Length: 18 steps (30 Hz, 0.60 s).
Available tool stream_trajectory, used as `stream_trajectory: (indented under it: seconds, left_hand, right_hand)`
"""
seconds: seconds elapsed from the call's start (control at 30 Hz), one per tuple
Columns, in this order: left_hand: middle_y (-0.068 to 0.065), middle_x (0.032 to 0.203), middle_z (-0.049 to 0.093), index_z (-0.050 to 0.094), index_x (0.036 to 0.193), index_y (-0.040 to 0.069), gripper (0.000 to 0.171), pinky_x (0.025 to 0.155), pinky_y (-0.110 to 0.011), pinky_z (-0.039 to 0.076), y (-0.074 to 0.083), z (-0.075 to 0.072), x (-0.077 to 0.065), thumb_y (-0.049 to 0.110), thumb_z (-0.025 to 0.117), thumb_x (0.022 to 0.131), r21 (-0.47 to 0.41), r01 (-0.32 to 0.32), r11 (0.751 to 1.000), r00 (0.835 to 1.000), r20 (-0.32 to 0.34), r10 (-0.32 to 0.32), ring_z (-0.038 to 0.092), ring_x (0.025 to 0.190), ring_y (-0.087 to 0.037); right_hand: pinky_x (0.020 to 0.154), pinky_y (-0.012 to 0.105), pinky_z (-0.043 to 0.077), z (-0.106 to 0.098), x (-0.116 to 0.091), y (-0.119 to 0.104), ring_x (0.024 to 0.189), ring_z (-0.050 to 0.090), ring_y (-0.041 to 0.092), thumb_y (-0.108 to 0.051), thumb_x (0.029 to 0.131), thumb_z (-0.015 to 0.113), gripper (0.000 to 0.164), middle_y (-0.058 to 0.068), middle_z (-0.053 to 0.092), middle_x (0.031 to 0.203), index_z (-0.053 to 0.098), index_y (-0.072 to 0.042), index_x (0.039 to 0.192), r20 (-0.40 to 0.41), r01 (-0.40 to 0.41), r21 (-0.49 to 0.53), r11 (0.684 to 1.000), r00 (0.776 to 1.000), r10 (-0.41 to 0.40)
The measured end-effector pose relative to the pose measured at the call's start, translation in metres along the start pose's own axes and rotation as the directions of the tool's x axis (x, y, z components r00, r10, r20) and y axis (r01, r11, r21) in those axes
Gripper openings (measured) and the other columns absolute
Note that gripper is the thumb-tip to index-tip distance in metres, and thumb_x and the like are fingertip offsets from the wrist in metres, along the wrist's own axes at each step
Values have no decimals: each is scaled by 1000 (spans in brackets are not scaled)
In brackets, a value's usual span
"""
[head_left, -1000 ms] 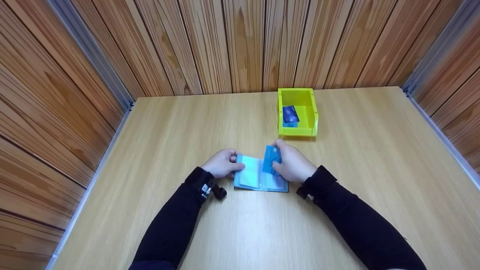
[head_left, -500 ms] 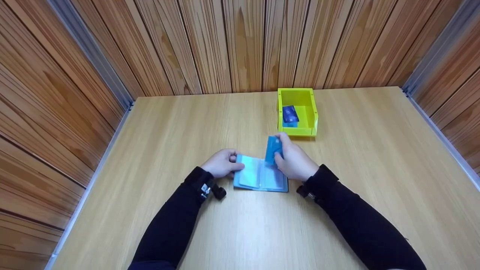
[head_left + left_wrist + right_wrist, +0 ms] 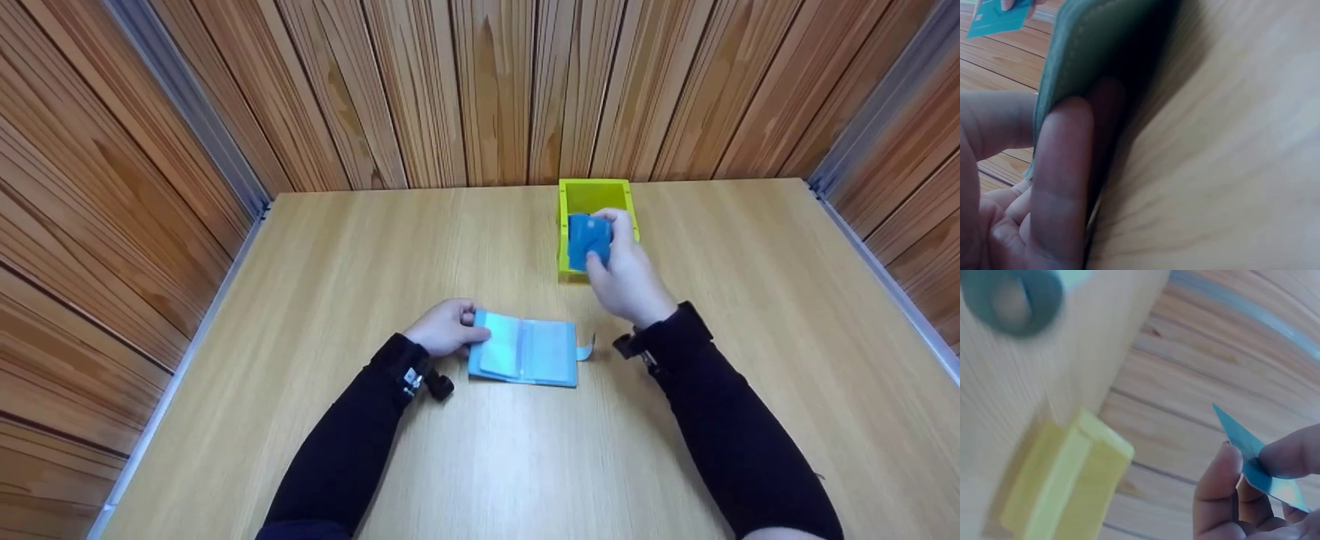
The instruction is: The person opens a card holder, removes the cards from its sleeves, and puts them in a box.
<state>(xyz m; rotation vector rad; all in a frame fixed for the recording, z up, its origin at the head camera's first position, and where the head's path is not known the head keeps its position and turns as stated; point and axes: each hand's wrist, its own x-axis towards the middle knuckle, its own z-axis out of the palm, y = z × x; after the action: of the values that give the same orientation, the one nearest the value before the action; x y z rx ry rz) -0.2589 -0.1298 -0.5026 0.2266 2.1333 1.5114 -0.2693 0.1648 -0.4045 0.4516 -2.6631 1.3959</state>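
Note:
My right hand (image 3: 626, 277) pinches a blue card (image 3: 587, 241) between thumb and fingers, over the yellow-green bin (image 3: 596, 184) in the head view. The right wrist view shows that card (image 3: 1247, 444) bent slightly in the grip. A light-blue card holder (image 3: 549, 352) lies spread on the table with clear sleeves showing and its strap (image 3: 585, 351) sticking out to the right. At its left edge my left hand (image 3: 444, 328) grips the cover, thumb on top. In the left wrist view, fingers (image 3: 1064, 169) reach under the cover (image 3: 1089, 50).
The bin stands near the back edge of the wooden table (image 3: 375, 262); the right hand and card cover most of its inside. Wood-plank walls (image 3: 427, 90) rise behind and at both sides, with metal posts (image 3: 195, 97) at the corners.
The right hand has lifted the blue card away from the holder's right page and carried it back and right, over the bin. The strap now shows. The left hand stays put.

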Motion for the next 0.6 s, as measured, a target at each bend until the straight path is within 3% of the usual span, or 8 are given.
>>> stream_trajectory:
  seconds: [0.1,0.27,0.6]
  left_hand:
    - [-9,102,72,56,107,3,21,70,-36,62,-1,1,1,11,68,92,-3,-8,1000,1000,5,8,72,85,-22]
    - [-9,104,72,57,109,4,23,71,-35,62,0,2,1,12,68,92,-1,0,1000,1000,6,0,72,86,-22]
    - [-7,100,69,57,108,6,23,70,-34,61,0,2,-1,16,70,91,22,22,1000,1000,-21,-21,70,85,-21]
  right_hand:
    - [99,58,49,-9,11,3,124,54,37,-8,100,49,47,24,48,140,23,-21,136,-54,4,7,1000,999,-4]
    - [107,57,43,-15,28,13,129,51,36,-11,102,47,47,23,47,144,21,-23,138,-107,-79,1,997,991,79]
    - [116,54,31,-5,52,58,140,39,35,-12,103,46,54,20,35,155,20,-29,147,-149,-232,-84,969,965,217]
